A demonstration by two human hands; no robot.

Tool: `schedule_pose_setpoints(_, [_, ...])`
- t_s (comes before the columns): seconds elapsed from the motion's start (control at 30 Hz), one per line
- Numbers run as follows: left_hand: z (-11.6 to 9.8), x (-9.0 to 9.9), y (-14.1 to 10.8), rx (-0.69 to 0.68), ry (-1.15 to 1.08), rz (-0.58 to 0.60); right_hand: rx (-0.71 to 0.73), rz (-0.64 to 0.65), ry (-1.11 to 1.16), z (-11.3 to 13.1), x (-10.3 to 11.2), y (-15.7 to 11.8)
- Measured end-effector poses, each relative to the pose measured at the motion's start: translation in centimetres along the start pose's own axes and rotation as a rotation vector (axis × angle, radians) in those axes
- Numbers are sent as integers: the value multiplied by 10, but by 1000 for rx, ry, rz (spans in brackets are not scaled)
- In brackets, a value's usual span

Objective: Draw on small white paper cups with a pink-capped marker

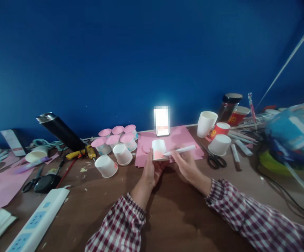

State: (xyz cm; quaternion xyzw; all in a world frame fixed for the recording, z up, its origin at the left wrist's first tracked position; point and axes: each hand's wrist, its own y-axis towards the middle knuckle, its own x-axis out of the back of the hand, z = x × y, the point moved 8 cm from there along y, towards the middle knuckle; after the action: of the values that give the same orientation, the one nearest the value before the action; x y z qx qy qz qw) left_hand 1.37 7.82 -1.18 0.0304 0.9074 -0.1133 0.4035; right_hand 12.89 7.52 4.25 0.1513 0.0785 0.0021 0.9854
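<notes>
Upside down in my left hand (153, 171) is a white paper cup (158, 145) with a pinkish-orange patch low on its side. My right hand (185, 164) grips a white marker (182, 149), its tip at the coloured patch; whether it touches cannot be made out. Behind the cup, pink paper sheets (144, 143) lie on the table, and a bright phone (162, 120) stands upright on them. To the left are two white cups (122, 154) bottom up, beside several cups topped with pink paper (101, 144).
At right are scissors (216, 161), an upturned cup (219, 144), a tall white cup (206, 124), a red cup (220, 130), a dark-lidded jar (229, 106) and markers (235, 153). At left are a power strip (38, 222), a black flask (62, 131) and a yellow tool (81, 153). A blue wall (115, 63) stands behind.
</notes>
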Motion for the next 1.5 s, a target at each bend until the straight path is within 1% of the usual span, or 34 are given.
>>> schedule_pose_setpoints(0.27, [1,-2,0,12,19,44,10,-57,-20,2,4,1])
schedule_pose_setpoints(0.43, [0,-1,0,9,-5,28,8,-17,-20,6,1,0])
schedule_pose_setpoints(0.6, [2,-1,-1,22,8,36,6,-48,-17,7,2,0])
schedule_pose_setpoints(0.8, [1,1,0,15,-14,22,12,-37,0,3,2,1])
schedule_pose_setpoints(1.1, [1,-3,0,8,22,59,-3,-50,10,0,3,0])
schedule_pose_setpoints(1.27, [1,-2,0,9,9,27,-13,-23,24,-1,1,0])
schedule_pose_setpoints(1.43, [1,-3,-1,9,34,33,-15,-69,13,1,4,-1])
schedule_pose_setpoints(1.5, [1,-3,-2,10,31,27,-16,-54,20,0,3,-1])
